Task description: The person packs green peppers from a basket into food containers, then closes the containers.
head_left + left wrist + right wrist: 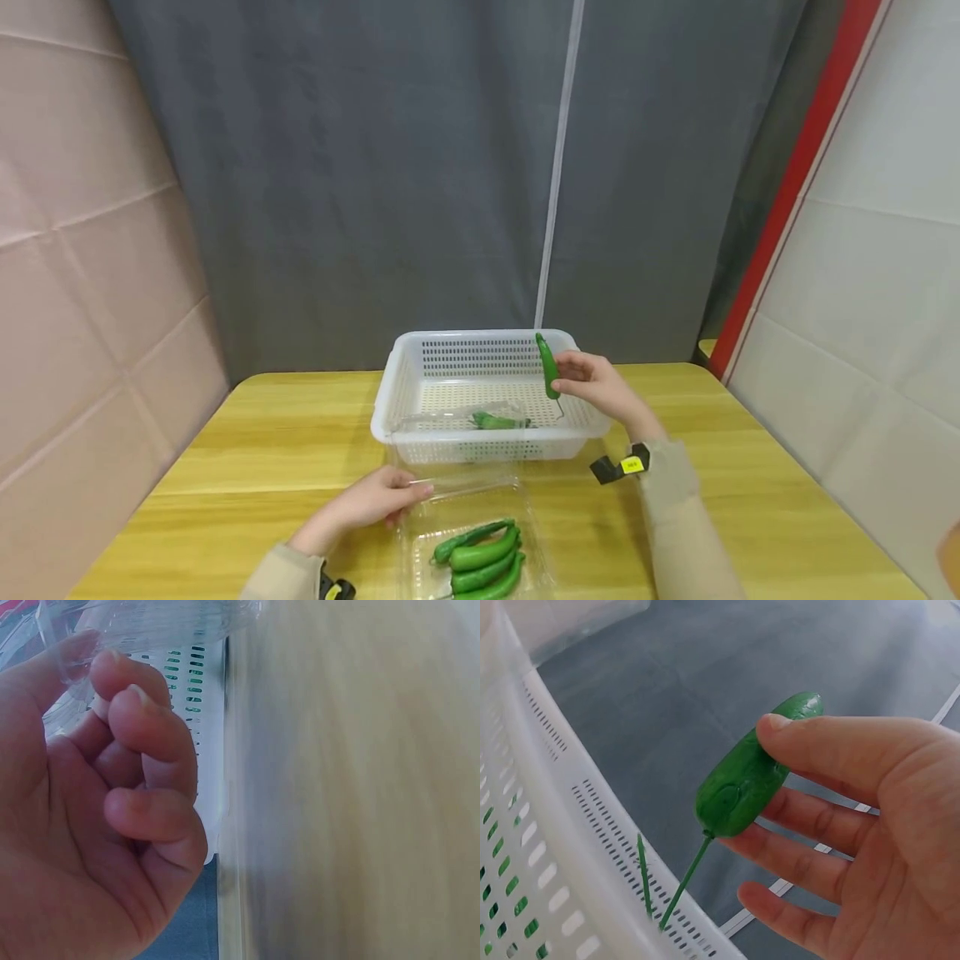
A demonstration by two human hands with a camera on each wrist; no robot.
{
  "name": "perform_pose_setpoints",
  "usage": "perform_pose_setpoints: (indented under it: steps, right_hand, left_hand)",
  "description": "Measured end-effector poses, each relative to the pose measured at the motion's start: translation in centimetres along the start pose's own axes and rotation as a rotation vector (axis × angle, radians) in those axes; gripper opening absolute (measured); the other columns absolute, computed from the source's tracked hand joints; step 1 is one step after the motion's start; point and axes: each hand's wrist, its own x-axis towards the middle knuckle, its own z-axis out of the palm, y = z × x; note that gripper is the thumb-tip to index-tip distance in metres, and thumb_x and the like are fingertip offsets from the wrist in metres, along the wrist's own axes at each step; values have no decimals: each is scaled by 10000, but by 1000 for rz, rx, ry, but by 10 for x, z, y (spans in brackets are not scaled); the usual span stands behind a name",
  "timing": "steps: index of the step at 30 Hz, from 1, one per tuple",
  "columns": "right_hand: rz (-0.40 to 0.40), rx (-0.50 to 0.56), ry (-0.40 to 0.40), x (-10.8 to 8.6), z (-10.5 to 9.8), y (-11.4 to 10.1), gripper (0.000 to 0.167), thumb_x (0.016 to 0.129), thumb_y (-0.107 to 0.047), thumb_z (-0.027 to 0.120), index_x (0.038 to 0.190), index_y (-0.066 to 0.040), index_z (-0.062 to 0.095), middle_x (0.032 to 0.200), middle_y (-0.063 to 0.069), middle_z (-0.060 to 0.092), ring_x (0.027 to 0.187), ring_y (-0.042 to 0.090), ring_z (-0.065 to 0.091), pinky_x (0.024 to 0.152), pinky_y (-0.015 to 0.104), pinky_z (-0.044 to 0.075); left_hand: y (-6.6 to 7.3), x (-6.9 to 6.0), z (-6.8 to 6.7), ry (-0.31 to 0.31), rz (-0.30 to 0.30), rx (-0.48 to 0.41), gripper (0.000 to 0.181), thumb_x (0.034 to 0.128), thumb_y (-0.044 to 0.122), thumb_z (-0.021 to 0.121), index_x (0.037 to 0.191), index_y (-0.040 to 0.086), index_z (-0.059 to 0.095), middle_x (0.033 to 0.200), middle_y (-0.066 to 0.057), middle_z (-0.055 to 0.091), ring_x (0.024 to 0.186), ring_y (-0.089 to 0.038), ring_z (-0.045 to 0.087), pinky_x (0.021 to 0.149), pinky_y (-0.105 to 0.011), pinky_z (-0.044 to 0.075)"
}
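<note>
White basket [567, 433] stands on the counter [292, 433]. Right hand [596, 387]: fingers pinch a green pepper [548, 369], held above the basket's right side. Left hand [372, 498], in front of the basket: thumb and forefinger pinch the edge of the clear container [487, 507], other fingers loosely curled. Further peppers [483, 553] lie in the container, before the basket.

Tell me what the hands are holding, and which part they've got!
The right hand holds a green pepper by its body, not its stem. The left hand pinches the clear plastic container by its edge.
</note>
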Motion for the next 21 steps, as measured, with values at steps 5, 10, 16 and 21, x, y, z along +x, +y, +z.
perform_pose_setpoints:
  steps: [5,10,16,21]
  right_hand:
    - [-35,9,-2,-4,-1,-9,364,907,-56,678,1231,64,562,1186,233,624,1075,257,631,858,288,513]
    - [-37,-1,-9,-9,4,-26,372,903,-74,687,1235,43,566,1177,207,636,1073,224,630,862,298,512]
    - [-71,-97,-23,-16,12,-47,367,890,-118,712,1225,-18,600,1116,95,665,1025,213,629,872,332,500]
    - [-201,-149,-63,-23,19,-61,339,885,-78,710,1211,-46,622,1086,47,662,1005,191,619,892,425,489]
  left_hand:
    - [1,0,0,-5,6,-7,409,994,299,562,673,47,523,535,40,474,454,-96,445,466,-235,415]
    - [1,-1,-1,-5,-8,5,407,991,327,563,663,92,513,527,45,473,454,-92,438,459,-223,384]
    - [0,1,0,-7,-26,23,424,991,356,557,646,115,505,514,32,466,448,-106,420,455,-197,336]
    - [-1,1,0,-7,-18,25,427,993,355,552,644,115,504,511,25,462,446,-111,420,451,-196,323]
